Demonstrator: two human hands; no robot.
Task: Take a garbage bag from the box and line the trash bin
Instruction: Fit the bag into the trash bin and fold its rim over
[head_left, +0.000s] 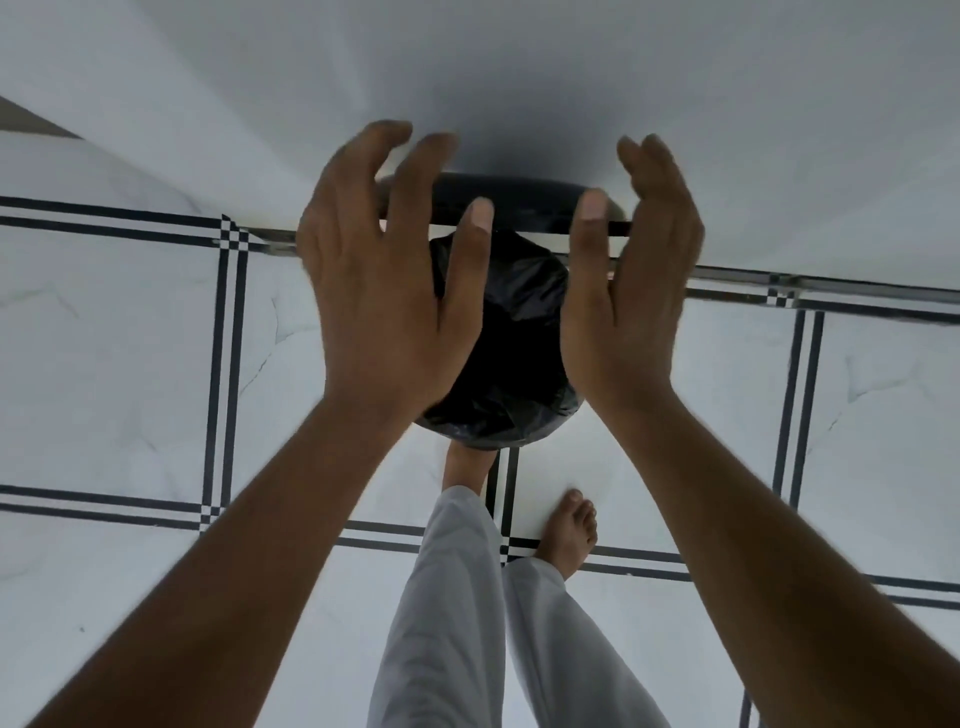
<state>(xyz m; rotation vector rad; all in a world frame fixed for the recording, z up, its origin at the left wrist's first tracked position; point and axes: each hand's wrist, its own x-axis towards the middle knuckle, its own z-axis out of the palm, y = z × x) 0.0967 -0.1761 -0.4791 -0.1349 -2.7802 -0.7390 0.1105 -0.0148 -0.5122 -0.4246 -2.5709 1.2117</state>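
A round trash bin (511, 205) stands on the floor against the white wall, its raised black lid showing between my hands. A black garbage bag (506, 353) covers the bin's mouth and drapes over its rim. My left hand (384, 291) hovers above the bin's left side with fingers spread, holding nothing. My right hand (631, 301) hovers over the right side, palm turned inward, fingers apart, also holding nothing. Both hands hide parts of the bin's rim. No box of bags is in view.
White floor tiles with black line borders (223, 364) surround the bin. A white wall (519, 62) rises just behind it. My bare feet (569, 530) and light grey trouser legs (447, 597) stand directly in front of the bin.
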